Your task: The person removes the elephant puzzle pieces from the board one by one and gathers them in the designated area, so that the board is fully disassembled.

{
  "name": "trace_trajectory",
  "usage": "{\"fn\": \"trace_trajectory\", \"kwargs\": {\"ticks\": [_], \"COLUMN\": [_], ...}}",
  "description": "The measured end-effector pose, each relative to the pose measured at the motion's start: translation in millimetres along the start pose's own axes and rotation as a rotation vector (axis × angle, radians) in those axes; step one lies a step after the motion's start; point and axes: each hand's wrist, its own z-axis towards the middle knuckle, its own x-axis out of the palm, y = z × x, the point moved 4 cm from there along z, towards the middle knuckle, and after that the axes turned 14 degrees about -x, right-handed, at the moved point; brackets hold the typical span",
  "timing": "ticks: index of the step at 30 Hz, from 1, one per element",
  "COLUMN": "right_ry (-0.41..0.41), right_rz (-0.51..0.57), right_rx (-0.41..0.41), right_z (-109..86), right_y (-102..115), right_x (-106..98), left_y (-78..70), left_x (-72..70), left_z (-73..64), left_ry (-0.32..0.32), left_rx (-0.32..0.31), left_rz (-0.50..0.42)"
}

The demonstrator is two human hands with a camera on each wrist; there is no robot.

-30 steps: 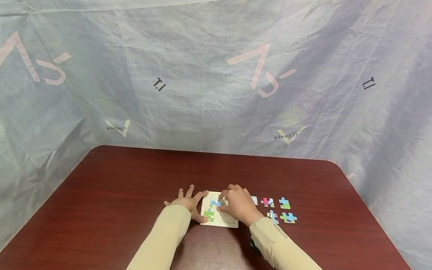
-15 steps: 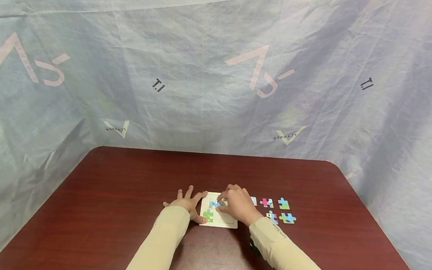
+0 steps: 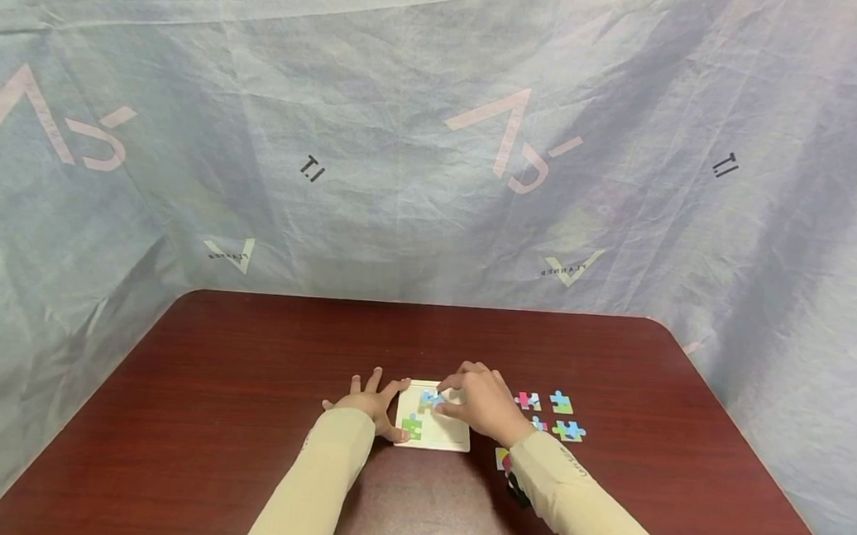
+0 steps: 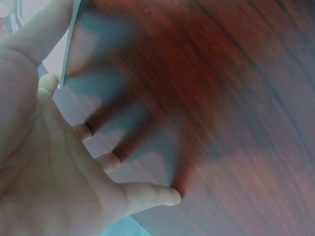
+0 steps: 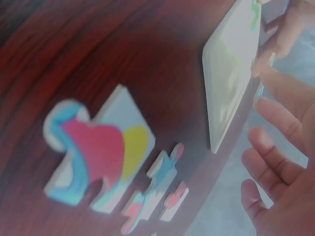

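Observation:
A pale square puzzle board point(image 3: 450, 436) lies on the table. My left hand point(image 3: 365, 404) has its fingers spread, with the thumb and index finger at the board's left edge and the other fingers resting on the table. A green puzzle piece point(image 3: 411, 429) sits in the lower left of the board, close to the left thumb. Over the upper part of the board, my right hand point(image 3: 489, 404) pinches a light blue puzzle piece point(image 3: 430, 399) between thumb and index finger. In the right wrist view that piece point(image 5: 259, 91) appears thin and tilted, its face mostly hidden.
Right of the board lie several loose pieces, including a pink one point(image 3: 528, 400), a blue-green one point(image 3: 561, 402) and another blue-green piece point(image 3: 570, 431). A pink and yellow piece point(image 5: 106, 152) lies near the right wrist. Grey fabric point(image 3: 402, 216) hangs behind the table point(image 3: 259, 347).
The right hand has shifted slightly right and back, and the blue piece has moved up and right over the board. A pink and yellow piece now shows by the right sleeve. The left hand stays put.

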Motion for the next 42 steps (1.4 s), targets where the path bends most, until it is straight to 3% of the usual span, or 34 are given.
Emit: {"fn": "trace_trajectory", "kwargs": {"ticks": [5,15,26,35,42], "right_ry": [0.0,-0.015,-0.015,-0.025,-0.032], "right_rz": [0.014,0.045,0.036,0.049,0.034], "right_rx": [0.025,0.014,0.016,0.017,-0.003], "right_z": [-4.9,-16.5,-28.7,-39.8,-55.8], "right_y": [-3,-7,-9,-14,-23], "right_x": [-5,-16,-29,-36,-44], "left_y": [-0.6,-5.2,-6.2,-2.4,3.2], "left_x": [1.1,-10.6,-15.3,-12.5,5.2], "left_z": [1.9,-26.1,-35.6,-27.6,8.1], "left_ry": [-0.003,0.006,0.01,0.009,0.0], "left_rx": [0.003,0.016,0.031,0.024,0.019], "left_rz": [0.002,-0.016,-0.024,-0.033,-0.025]}}
